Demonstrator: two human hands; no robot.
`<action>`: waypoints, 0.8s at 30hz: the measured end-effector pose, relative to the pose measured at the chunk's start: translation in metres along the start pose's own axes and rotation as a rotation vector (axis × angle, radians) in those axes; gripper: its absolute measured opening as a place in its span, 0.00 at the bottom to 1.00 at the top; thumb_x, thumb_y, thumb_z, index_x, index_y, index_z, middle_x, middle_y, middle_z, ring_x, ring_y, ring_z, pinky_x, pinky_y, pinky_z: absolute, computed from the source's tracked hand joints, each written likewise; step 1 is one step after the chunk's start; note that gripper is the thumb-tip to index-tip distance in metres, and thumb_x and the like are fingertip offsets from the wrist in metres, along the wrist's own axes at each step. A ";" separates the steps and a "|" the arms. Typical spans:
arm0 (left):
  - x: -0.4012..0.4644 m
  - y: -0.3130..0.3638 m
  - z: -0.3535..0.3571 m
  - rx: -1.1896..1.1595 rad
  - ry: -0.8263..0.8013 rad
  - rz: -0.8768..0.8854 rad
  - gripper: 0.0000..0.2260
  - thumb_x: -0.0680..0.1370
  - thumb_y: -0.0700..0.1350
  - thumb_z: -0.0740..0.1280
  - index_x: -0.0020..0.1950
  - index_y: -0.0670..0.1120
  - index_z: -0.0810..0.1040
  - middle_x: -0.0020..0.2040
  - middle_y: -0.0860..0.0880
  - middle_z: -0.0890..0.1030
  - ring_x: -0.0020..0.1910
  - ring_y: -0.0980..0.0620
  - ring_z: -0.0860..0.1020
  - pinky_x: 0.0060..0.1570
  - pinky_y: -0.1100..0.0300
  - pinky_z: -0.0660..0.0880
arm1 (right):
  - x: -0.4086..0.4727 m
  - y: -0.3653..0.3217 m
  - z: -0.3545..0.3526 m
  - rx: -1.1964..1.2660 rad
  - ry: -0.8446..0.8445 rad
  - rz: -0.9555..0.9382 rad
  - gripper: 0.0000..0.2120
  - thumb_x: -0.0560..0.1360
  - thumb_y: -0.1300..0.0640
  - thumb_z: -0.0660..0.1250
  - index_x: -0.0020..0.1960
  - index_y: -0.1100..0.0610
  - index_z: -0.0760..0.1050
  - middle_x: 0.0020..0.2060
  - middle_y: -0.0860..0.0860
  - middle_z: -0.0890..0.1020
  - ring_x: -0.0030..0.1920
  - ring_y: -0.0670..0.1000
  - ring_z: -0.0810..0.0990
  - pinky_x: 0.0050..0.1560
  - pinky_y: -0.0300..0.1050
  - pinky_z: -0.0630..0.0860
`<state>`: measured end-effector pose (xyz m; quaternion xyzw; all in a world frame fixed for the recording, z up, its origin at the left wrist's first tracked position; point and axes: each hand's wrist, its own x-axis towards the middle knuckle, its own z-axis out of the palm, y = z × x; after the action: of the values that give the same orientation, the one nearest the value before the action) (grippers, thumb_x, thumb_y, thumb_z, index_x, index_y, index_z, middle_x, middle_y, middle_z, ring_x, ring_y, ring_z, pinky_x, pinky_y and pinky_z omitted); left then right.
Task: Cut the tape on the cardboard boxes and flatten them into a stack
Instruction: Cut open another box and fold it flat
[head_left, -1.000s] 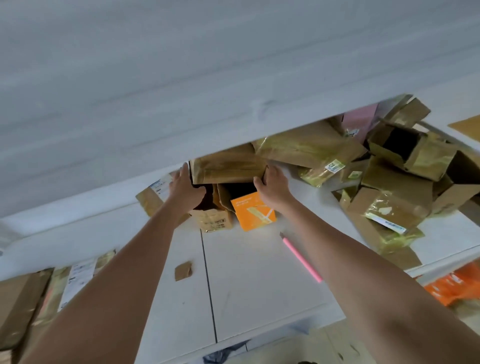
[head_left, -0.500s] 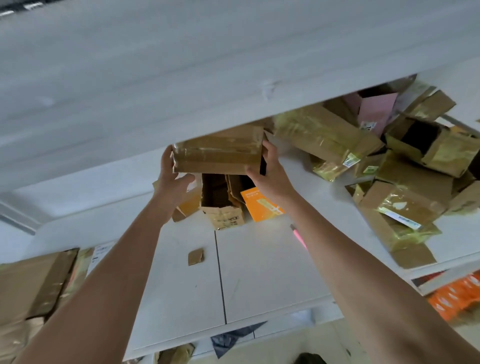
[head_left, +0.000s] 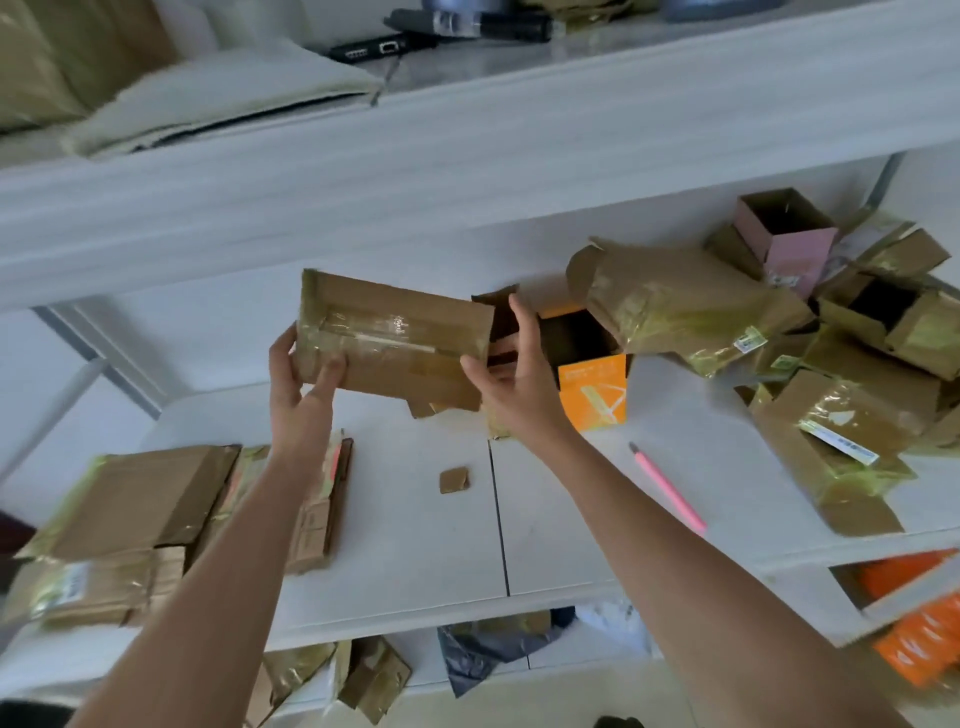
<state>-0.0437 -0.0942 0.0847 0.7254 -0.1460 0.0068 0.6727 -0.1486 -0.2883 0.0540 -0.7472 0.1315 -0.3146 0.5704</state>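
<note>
I hold a taped brown cardboard box (head_left: 395, 343) in the air above the white table (head_left: 415, 530). My left hand (head_left: 304, 384) grips its left end, thumb on the front face. My right hand (head_left: 511, 374) grips its right end with the thumb on the face and the fingers behind the edge. Clear tape runs along the box's middle seam. A stack of flattened boxes (head_left: 156, 525) lies on the table at the left. A pink-handled cutter (head_left: 667, 486) lies on the table to the right of my right arm.
A heap of opened and taped boxes (head_left: 779, 332) fills the right side, with an orange box (head_left: 592, 389) and a pink box (head_left: 789, 244). A cardboard scrap (head_left: 454, 479) lies mid-table. A white shelf (head_left: 467, 130) hangs overhead. More cardboard lies on the floor (head_left: 363, 680).
Both hands have lifted the brown box off the pile and drawn it up and toward me. The view tilted, so the stack at the left and the upper shelf now show.
</note>
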 end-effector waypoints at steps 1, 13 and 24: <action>-0.003 0.000 -0.008 -0.010 0.035 -0.001 0.18 0.80 0.45 0.66 0.64 0.64 0.69 0.60 0.54 0.78 0.57 0.60 0.77 0.56 0.64 0.71 | -0.006 -0.003 0.006 -0.007 -0.007 0.000 0.40 0.76 0.53 0.72 0.79 0.47 0.53 0.48 0.42 0.74 0.47 0.38 0.77 0.49 0.34 0.77; -0.044 -0.053 -0.021 0.265 0.058 -0.323 0.17 0.80 0.51 0.67 0.64 0.45 0.69 0.56 0.45 0.76 0.52 0.46 0.75 0.46 0.57 0.68 | -0.069 0.009 0.013 -0.191 -0.172 0.240 0.27 0.77 0.44 0.68 0.70 0.54 0.65 0.45 0.53 0.76 0.41 0.45 0.74 0.40 0.32 0.71; -0.071 -0.064 0.066 0.198 -0.285 -0.347 0.19 0.78 0.49 0.69 0.66 0.49 0.68 0.57 0.49 0.74 0.51 0.54 0.74 0.44 0.64 0.71 | -0.085 0.050 -0.077 -0.313 -0.016 0.468 0.18 0.74 0.40 0.69 0.44 0.52 0.67 0.42 0.57 0.81 0.41 0.56 0.83 0.43 0.55 0.81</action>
<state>-0.1094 -0.1415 0.0014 0.7956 -0.1112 -0.1972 0.5620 -0.2535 -0.3157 -0.0087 -0.7778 0.3431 -0.1445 0.5064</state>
